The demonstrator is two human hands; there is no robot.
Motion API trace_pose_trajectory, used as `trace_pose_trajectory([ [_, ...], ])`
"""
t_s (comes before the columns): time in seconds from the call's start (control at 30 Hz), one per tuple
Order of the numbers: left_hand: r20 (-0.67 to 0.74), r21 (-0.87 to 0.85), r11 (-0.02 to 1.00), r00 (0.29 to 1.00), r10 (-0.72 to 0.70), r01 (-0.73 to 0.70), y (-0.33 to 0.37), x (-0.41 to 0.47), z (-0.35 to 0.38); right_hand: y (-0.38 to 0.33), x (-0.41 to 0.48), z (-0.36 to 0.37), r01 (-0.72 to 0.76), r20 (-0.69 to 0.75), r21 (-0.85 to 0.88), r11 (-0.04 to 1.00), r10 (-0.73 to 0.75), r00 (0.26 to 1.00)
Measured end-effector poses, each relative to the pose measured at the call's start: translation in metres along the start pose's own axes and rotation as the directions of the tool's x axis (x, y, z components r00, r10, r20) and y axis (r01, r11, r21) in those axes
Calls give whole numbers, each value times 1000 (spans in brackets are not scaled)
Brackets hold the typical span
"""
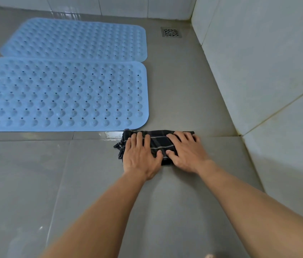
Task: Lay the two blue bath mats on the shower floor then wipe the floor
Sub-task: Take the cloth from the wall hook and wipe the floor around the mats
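The grey tiled shower floor carries both blue bath mats, the near mat and far mat edge to edge, dimpled and perforated. The dark checked cloth lies folded at the near mat's corner, left hand and right hand pressed flat, fingers spread. Best to wipe with even pressure in overlapping strokes.

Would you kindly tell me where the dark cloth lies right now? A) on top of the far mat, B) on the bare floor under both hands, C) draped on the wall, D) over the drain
B: both the left hand and right hand press flat on the dark cloth on grey floor, beside the near mat.
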State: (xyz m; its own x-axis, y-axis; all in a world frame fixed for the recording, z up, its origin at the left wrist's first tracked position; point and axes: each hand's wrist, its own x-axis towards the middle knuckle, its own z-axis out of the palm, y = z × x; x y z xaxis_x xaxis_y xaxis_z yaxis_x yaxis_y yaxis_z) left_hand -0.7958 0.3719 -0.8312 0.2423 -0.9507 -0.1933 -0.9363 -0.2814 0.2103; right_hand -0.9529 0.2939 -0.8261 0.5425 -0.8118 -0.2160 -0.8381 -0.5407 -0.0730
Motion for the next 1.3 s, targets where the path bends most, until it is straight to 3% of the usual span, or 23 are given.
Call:
trace_pose_trajectory([
  [0.23, 1, 42, 997, 998, -61, 61, -41, -6, -10, -43, 14, 4, 47, -31, -15, 999, -47, 998],
  [0.47, -25, 21, 995, 995, -101, 102, -89, -10, -9, -86, 21, 18, 75, -94, 100, 992, -65, 993],
  [0.63, -22, -68, 987, 989, -148, 146, -129, -11, -13, -124, 28, 21, 79, -100, 143, 987, -65, 993],
  [1.3, -80, -7, 988, 985, -154, 154, -265, -28, -33, -249, 56, 23, 127, -23, 132, 983, -125, 992],
])
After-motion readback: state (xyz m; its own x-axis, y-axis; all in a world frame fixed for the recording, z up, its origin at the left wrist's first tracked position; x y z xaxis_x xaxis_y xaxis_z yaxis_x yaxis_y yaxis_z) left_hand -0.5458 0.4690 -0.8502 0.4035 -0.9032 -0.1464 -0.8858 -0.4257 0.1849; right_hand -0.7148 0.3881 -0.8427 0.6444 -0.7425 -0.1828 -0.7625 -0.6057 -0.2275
